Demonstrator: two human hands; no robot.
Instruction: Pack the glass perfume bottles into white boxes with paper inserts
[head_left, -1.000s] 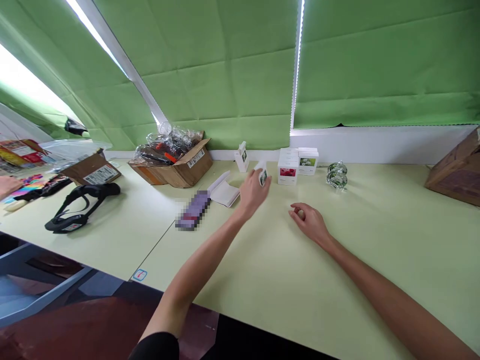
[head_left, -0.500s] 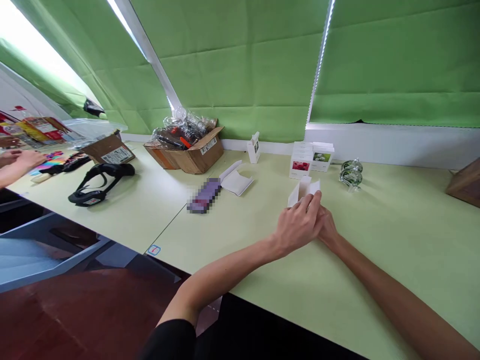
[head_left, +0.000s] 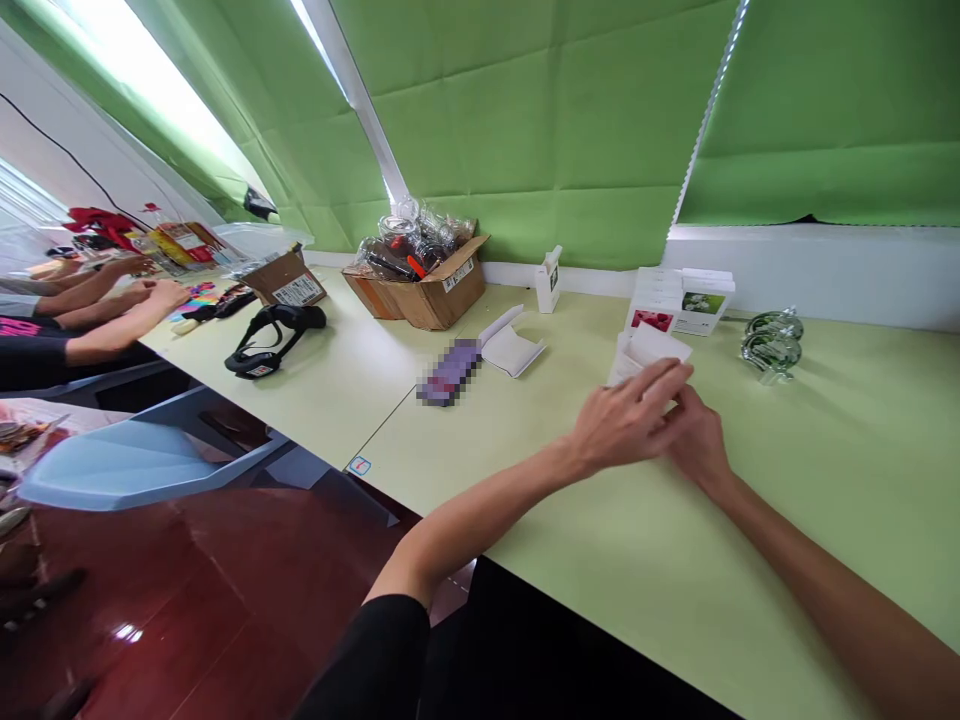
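My left hand [head_left: 626,418] and right hand [head_left: 699,438] grip the white carton [head_left: 654,344] together — I should press lightly, keeping its thin-looking walls from buckling.

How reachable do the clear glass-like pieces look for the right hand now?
Probably yes: no object shows between the right hand and the clear glass-like pieces, though that hand is at the white carton with the left hand.

Green fabric [head_left: 517,120] hangs behind a cardboard box [head_left: 424,302] of plastic-wrapped items [head_left: 397,258].
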